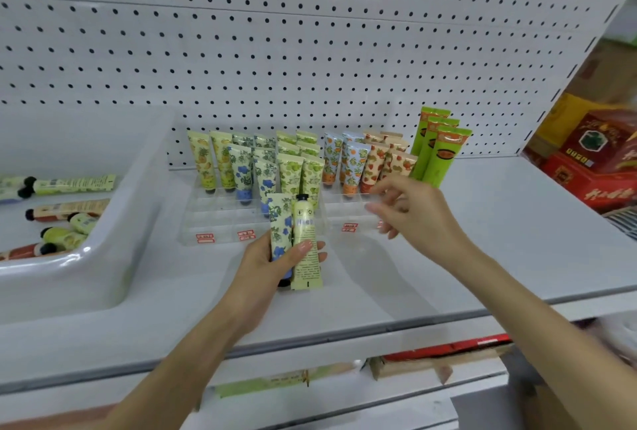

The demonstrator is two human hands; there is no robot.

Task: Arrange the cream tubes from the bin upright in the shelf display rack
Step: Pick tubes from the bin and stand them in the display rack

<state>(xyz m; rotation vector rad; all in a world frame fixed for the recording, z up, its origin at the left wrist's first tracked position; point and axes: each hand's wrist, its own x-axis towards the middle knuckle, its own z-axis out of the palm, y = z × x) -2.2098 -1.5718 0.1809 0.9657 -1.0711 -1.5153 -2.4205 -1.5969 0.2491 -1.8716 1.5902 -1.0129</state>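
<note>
My left hand [265,264] grips two cream tubes in front of the clear display rack [220,222]: a blue-flower tube [277,222] with its cap down and a pale green tube [305,233] with its black cap up. My right hand [413,212] hovers with loosely spread fingers over the right part of the rack, holding nothing, just in front of the strawberry tubes [375,164]. Several tubes stand upright in the rack, caps down. More tubes [69,185] lie flat in the white bin [113,233] at the left.
Three tall green tubes [437,150] stand right of the rack. A white pegboard [310,50] backs the shelf. Red boxes [593,160] sit at the far right. The shelf's front edge [344,329] runs below my arms, with goods on the lower shelf.
</note>
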